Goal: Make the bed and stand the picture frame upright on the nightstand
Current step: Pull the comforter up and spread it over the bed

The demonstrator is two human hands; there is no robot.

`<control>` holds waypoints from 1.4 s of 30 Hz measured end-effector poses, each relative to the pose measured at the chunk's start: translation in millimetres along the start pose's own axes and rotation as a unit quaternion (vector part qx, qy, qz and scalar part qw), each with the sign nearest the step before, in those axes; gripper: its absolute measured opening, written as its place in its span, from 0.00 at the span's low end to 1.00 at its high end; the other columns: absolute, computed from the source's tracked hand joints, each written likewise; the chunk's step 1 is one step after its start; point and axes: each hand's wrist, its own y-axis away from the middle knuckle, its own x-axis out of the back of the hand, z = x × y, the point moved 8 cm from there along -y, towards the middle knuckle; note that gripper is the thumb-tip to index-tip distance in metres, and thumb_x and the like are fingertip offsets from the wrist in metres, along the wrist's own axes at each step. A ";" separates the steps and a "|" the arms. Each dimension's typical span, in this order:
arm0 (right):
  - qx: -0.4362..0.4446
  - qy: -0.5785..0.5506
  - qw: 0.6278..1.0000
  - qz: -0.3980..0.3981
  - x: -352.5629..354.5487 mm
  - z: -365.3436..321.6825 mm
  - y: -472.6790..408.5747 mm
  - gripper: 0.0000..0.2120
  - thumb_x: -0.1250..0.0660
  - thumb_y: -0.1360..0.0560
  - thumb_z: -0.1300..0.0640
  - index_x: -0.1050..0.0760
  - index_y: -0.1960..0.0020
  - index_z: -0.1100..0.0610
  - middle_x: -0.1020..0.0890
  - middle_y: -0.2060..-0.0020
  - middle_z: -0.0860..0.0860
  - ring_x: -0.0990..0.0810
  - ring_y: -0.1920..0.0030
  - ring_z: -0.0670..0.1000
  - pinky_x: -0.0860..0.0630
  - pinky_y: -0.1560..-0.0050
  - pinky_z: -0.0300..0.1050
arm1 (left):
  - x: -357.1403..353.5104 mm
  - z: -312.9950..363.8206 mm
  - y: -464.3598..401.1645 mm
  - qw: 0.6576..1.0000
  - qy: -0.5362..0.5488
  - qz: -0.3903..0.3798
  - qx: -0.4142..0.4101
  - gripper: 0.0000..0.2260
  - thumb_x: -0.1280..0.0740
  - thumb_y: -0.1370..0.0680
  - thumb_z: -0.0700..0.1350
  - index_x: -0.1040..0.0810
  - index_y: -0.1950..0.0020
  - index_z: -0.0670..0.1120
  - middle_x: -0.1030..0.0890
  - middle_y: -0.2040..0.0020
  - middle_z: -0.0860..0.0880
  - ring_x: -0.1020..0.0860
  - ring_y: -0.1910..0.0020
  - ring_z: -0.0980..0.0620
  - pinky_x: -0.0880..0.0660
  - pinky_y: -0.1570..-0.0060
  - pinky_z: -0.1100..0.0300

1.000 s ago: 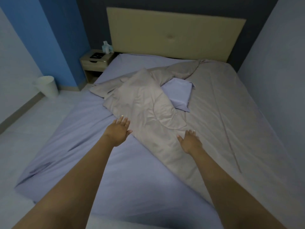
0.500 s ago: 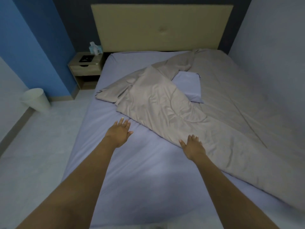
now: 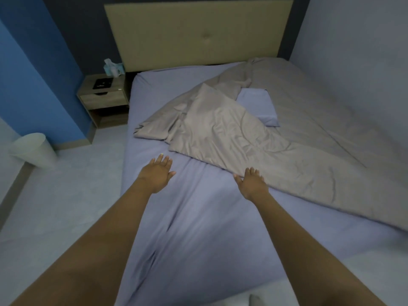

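1. While both arms reach out over the bed (image 3: pixel 198 228), my left hand (image 3: pixel 157 173) hovers fingers spread, empty, above the sheet.
2. Right hand (image 3: pixel 252 184) fingers spread, empty, at the crumpled blanket (image 3: pixel 231 138) edge.
3. Pillow (image 3: pixel 258 106) lies mid-bed, blanket partly over it.
4. Picture frame (image 3: pixel 102 83) lies flat on the nightstand (image 3: pixel 103 100).

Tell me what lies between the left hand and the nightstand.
In the head view, only bare lilac sheet, the mattress edge and a strip of floor separate the left hand from the nightstand.
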 end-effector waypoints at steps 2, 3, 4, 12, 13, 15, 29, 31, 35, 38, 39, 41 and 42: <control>-0.019 -0.014 1.000 0.004 -13.6 -28.7 13.7 0.36 0.57 0.20 0.38 0.53 0.22 0.63 0.50 0.22 0.57 0.53 0.23 0.57 0.51 0.24 0.52 | -5.5 -27.3 7.0 1.000 -0.014 -0.002 -0.024 0.26 0.56 0.16 0.54 0.54 0.21 0.42 0.54 0.20 0.45 0.56 0.22 0.48 0.56 0.24 0.53; -0.029 -0.020 0.999 0.007 -21.0 -41.8 19.9 0.36 0.57 0.20 0.38 0.53 0.23 0.64 0.50 0.22 0.57 0.52 0.23 0.57 0.51 0.24 0.52 | -7.6 -39.2 9.5 0.999 -0.019 -0.002 -0.036 0.26 0.56 0.16 0.54 0.54 0.21 0.42 0.54 0.20 0.45 0.56 0.22 0.48 0.56 0.23 0.53; -0.035 -0.021 0.999 0.015 -28.1 -55.1 24.1 0.36 0.57 0.20 0.38 0.53 0.23 0.64 0.50 0.22 0.57 0.52 0.23 0.57 0.51 0.24 0.52 | -9.2 -50.4 10.7 0.998 -0.028 0.003 -0.047 0.26 0.56 0.16 0.54 0.54 0.21 0.42 0.54 0.20 0.45 0.57 0.22 0.48 0.56 0.23 0.53; -0.084 -0.041 0.996 0.008 -60.7 -113.6 42.1 0.36 0.56 0.20 0.38 0.53 0.22 0.63 0.51 0.22 0.57 0.54 0.22 0.57 0.52 0.24 0.52 | -24.6 -91.9 -9.6 0.993 -0.039 -0.014 -0.114 0.26 0.57 0.16 0.54 0.56 0.21 0.42 0.55 0.20 0.46 0.57 0.22 0.49 0.58 0.24 0.54; -0.086 -0.037 0.996 0.009 -62.4 -116.1 37.9 0.35 0.56 0.19 0.38 0.53 0.22 0.63 0.51 0.22 0.57 0.54 0.22 0.57 0.51 0.24 0.53 | -26.4 -93.5 -16.7 0.992 -0.035 -0.013 -0.117 0.27 0.57 0.16 0.54 0.56 0.21 0.42 0.55 0.20 0.46 0.57 0.22 0.49 0.58 0.24 0.54; -0.087 -0.035 0.996 0.008 -64.2 -122.4 24.3 0.35 0.56 0.20 0.38 0.53 0.22 0.62 0.51 0.22 0.57 0.54 0.22 0.57 0.51 0.24 0.53 | -31.5 -98.8 -33.0 0.993 -0.016 -0.019 -0.117 0.27 0.57 0.16 0.54 0.57 0.21 0.42 0.56 0.20 0.46 0.57 0.22 0.49 0.59 0.24 0.55; -0.109 -0.052 0.993 0.007 -81.5 -193.6 -137.7 0.35 0.57 0.19 0.39 0.55 0.22 0.62 0.52 0.22 0.57 0.56 0.22 0.55 0.54 0.23 0.51 | -53.2 -131.9 -215.2 0.982 0.008 -0.006 -0.188 0.27 0.55 0.16 0.53 0.53 0.21 0.41 0.52 0.20 0.45 0.55 0.21 0.47 0.56 0.24 0.52; -0.123 -0.065 0.990 0.005 -98.6 -196.2 -173.6 0.34 0.56 0.19 0.40 0.54 0.22 0.62 0.51 0.22 0.57 0.55 0.22 0.56 0.53 0.23 0.51 | -70.6 -130.5 -256.3 0.978 0.030 -0.017 -0.205 0.26 0.54 0.16 0.53 0.52 0.21 0.40 0.51 0.20 0.44 0.54 0.21 0.48 0.55 0.24 0.53; -0.153 -0.101 0.983 -0.006 -143.0 -190.0 -255.6 0.30 0.54 0.18 0.45 0.51 0.22 0.62 0.48 0.23 0.57 0.51 0.23 0.56 0.50 0.24 0.51 | -113.1 -125.1 -344.7 0.972 0.032 0.008 -0.234 0.25 0.51 0.16 0.51 0.49 0.22 0.40 0.47 0.21 0.44 0.52 0.22 0.47 0.54 0.25 0.55; -0.162 -0.104 0.981 0.031 -160.7 -183.1 -321.8 0.29 0.51 0.18 0.45 0.47 0.23 0.61 0.45 0.23 0.57 0.47 0.23 0.57 0.49 0.24 0.52 | -138.5 -112.4 -406.6 0.967 0.012 0.044 -0.251 0.25 0.50 0.16 0.51 0.48 0.22 0.41 0.47 0.21 0.45 0.53 0.21 0.47 0.54 0.24 0.52; -0.160 -0.104 0.980 0.049 -163.9 -182.0 -342.1 0.30 0.49 0.18 0.44 0.46 0.23 0.61 0.44 0.23 0.57 0.47 0.24 0.57 0.50 0.24 0.52 | -144.8 -105.6 -425.6 0.963 0.004 0.060 -0.261 0.26 0.49 0.16 0.51 0.47 0.22 0.41 0.47 0.21 0.46 0.54 0.21 0.47 0.54 0.24 0.51; -0.148 -0.087 0.981 0.092 -168.0 -181.1 -376.6 0.31 0.47 0.19 0.43 0.47 0.23 0.60 0.45 0.23 0.57 0.48 0.23 0.57 0.52 0.24 0.53 | -154.1 -93.4 -459.4 0.957 -0.010 0.100 -0.271 0.28 0.45 0.18 0.54 0.46 0.21 0.46 0.49 0.20 0.47 0.56 0.22 0.46 0.54 0.26 0.44; -0.142 -0.071 0.981 0.116 -169.5 -180.6 -391.4 0.34 0.46 0.21 0.40 0.48 0.23 0.58 0.48 0.23 0.57 0.51 0.23 0.57 0.54 0.24 0.55 | -159.6 -90.3 -476.0 0.956 -0.001 0.121 -0.268 0.29 0.44 0.20 0.58 0.46 0.21 0.50 0.50 0.20 0.47 0.57 0.22 0.45 0.54 0.27 0.40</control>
